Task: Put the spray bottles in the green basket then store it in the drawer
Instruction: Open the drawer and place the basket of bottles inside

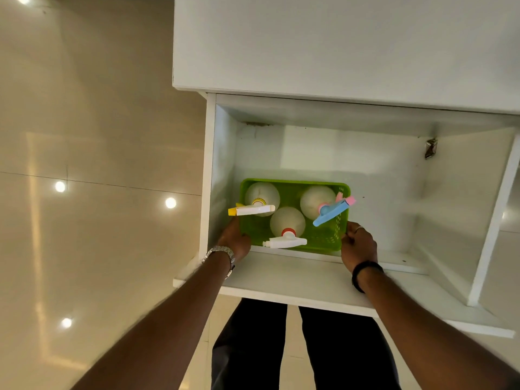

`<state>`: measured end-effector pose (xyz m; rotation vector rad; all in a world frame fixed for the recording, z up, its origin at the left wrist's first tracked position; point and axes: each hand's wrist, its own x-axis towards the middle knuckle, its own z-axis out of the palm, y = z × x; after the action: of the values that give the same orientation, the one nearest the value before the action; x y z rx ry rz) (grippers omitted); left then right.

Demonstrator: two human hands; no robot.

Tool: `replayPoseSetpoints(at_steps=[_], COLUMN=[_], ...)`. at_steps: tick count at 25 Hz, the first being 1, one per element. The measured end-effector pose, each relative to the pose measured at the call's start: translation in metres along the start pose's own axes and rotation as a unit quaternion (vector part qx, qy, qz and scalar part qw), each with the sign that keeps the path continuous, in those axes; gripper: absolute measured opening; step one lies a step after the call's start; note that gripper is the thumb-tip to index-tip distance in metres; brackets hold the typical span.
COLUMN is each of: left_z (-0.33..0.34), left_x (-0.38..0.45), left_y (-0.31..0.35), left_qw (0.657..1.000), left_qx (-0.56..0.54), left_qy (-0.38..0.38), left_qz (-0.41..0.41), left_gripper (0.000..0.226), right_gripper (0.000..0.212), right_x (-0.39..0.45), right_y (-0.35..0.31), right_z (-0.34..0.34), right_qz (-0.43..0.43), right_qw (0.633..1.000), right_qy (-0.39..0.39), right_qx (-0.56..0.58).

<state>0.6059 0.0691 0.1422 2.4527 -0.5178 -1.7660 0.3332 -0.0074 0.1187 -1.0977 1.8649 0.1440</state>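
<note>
The green basket (323,240) sits low inside the open white drawer (281,288), toward its left side. Three pale spray bottles stand upright in it: one with a white and yellow trigger (261,194) at the back left, one with a red collar and white trigger (287,220) at the front middle, one with a blue and pink trigger (315,199) at the back right. My left hand (235,239) grips the basket's left edge. My right hand (357,244) grips its right edge.
The white cabinet top (337,43) overhangs the drawer's back. A metal bracket (431,148) is fixed on the drawer's right inner wall. Glossy beige floor tiles (98,164) lie to the left. My dark trouser legs (304,347) stand right below the drawer front.
</note>
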Motion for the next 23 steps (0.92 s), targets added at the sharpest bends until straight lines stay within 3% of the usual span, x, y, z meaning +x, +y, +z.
replayPoseSetpoints(at_steps=[2, 5, 7, 10, 13, 16, 18, 20, 23], left_z=[-0.006, -0.023, -0.031, -0.034, -0.033, -0.021, -0.008, 0.007, 0.031], left_x=[-0.013, -0.051, -0.082, -0.123, -0.159, -0.196, -0.219, -0.232, -0.231], left_y=[0.006, 0.013, 0.013, 0.001, -0.006, -0.007, -0.008, -0.007, -0.002], left_qw=[0.995, 0.948, 0.927, 0.92, 0.944, 0.974, 0.988, 0.977, 0.884], left_qx=[0.101, 0.317, 0.37, 0.364, 0.26, 0.072, -0.079, -0.21, -0.409], left_qy=[-0.008, -0.003, 0.02, 0.056, 0.063, 0.072, 0.061, 0.015, -0.042], left_qz=[0.012, 0.022, 0.061, 0.135, 0.192, 0.202, 0.121, -0.027, -0.224], left_gripper=[0.049, 0.033, 0.029, 0.04, 0.046, 0.033, 0.021, 0.019, 0.05], right_gripper=[0.034, 0.039, 0.042, 0.052, 0.061, 0.056, 0.032, 0.016, 0.027], right_x=[-0.002, -0.01, -0.014, -0.017, -0.019, -0.046, -0.086, -0.132, -0.185], right_y=[-0.004, -0.013, -0.018, -0.027, -0.031, -0.033, -0.033, -0.019, 0.029], right_z=[0.0, 0.003, 0.009, 0.021, 0.018, -0.013, -0.044, -0.071, -0.093], right_qz=[-0.001, 0.0, 0.02, 0.052, 0.077, 0.065, -0.003, -0.025, 0.07], right_qw=[1.0, 0.998, 0.996, 0.99, 0.981, 0.992, 0.998, 0.993, 0.994], right_qy=[-0.014, -0.063, -0.089, -0.131, -0.179, -0.104, -0.016, 0.003, -0.055], right_qx=[-0.012, -0.029, -0.016, 0.007, -0.011, 0.008, 0.067, 0.116, 0.069])
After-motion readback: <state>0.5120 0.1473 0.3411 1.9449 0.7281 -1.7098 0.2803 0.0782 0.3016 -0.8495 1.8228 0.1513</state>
